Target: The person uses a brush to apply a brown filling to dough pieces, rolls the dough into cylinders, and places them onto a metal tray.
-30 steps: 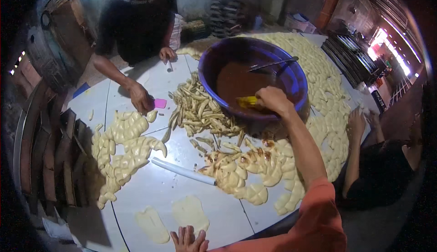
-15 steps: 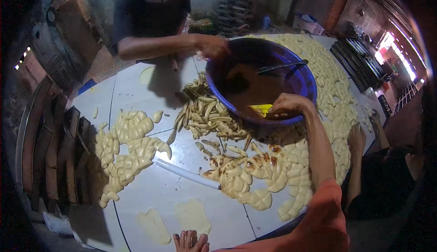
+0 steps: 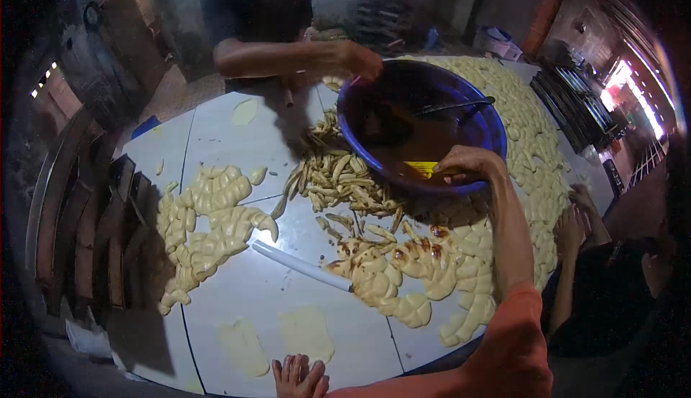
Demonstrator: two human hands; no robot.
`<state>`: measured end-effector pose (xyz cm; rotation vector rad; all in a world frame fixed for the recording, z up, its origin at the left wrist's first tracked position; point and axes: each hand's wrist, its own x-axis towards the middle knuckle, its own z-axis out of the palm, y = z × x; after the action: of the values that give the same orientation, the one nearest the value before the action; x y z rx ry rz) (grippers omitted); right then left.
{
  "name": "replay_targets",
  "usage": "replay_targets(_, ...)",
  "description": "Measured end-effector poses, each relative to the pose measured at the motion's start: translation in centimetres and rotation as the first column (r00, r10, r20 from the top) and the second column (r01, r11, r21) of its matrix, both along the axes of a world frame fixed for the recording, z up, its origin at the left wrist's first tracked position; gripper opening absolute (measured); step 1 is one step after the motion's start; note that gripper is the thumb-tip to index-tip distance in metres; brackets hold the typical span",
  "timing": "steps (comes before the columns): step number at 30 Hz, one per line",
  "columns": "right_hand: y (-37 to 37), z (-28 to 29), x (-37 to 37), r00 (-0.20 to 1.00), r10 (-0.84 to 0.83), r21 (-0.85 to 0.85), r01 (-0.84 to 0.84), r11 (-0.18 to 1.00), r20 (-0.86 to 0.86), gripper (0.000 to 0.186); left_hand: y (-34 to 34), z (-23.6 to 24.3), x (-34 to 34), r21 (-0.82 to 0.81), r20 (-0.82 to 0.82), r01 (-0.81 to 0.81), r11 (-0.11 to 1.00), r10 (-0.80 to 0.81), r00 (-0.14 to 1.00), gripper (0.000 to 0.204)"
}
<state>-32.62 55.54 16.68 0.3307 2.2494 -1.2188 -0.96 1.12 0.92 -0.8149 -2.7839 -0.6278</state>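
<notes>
Holding yellow tool (image 3: 419, 168), perhaps scraper, right fingers (image 3: 455, 160) over blue tub (image 3: 493, 130).

Co-worker's hand (image 3: 362, 63): at 1.0 s ago, low by the left dough (image 3: 227, 236) with pink scraper; now up at the left rim of the tub (image 3: 498, 121), pink scraper (image 3: 355, 80) reduced to a sliver. New dark shadow (image 3: 387, 126) on the filling (image 3: 439, 135). Right hand (image 3: 468, 162): shifted slightly rightward within tub, carrying yellow scraper (image 3: 419, 168). View also shifted slightly.
</notes>
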Motion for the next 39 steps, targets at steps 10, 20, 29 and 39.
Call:
replay_targets(10,-1.9,1.3,1.3,0.941,0.252,-0.008,-0.261,0.965,-0.226,0.041,-0.9,-1.7,0.2,-0.088,0.048,-0.037,0.995,0.042,0.998,0.048)
replay_targets(20,-15.6,-0.4,10.1,0.871,0.487,-0.016,-0.489,0.872,-0.069,0.034,-0.3,-0.5,-1.2,0.1,-0.025,-0.047,0.994,0.05,0.998,0.035)
replay_targets(29,-30.0,-6.7,20.8,0.79,0.564,0.379,-0.458,0.804,-0.242,0.041,-1.1,-0.6,-0.4,0.127,0.022,-0.042,0.991,0.04,0.999,0.038)
replay_targets(39,-30.0,-5.8,25.0,0.793,0.514,0.592,-0.251,0.766,-0.328,0.034,-1.2,-0.2,-0.7,0.135,0.031,-0.045,0.99,0.041,0.999,0.035)
